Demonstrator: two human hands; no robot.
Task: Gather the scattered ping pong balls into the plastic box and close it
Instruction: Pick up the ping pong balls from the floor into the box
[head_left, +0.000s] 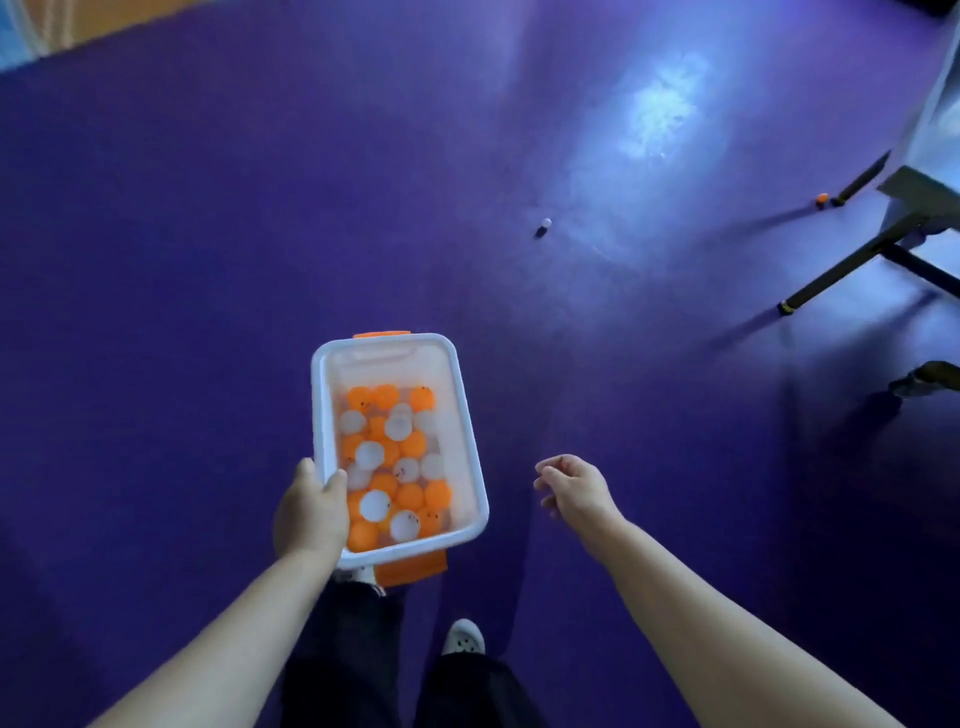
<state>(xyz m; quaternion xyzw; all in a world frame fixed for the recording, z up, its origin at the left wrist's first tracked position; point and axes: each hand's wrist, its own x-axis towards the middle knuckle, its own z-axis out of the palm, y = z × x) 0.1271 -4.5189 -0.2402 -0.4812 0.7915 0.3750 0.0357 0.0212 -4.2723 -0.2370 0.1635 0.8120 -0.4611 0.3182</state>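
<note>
A clear plastic box (470, 431) with a white rim and orange latches hangs in the air in front of me, lidless. Several orange and white ping pong balls (387, 462) lie in it. My left hand (310, 512) grips its left rim near the close corner, thumb inside. My right hand (571, 486) hovers to the right of the box with loosely curled fingers and holds nothing. A white ball (546, 223) lies on the purple floor far ahead. An orange ball (822, 198) rests at the far right by a table leg. No lid is in view.
The purple floor (208, 234) spreads all around. Black table legs (852, 270) and a frame stand at the right, with a caster wheel (930, 376) lower down. My dark trousers and white shoes (464, 636) show below the box.
</note>
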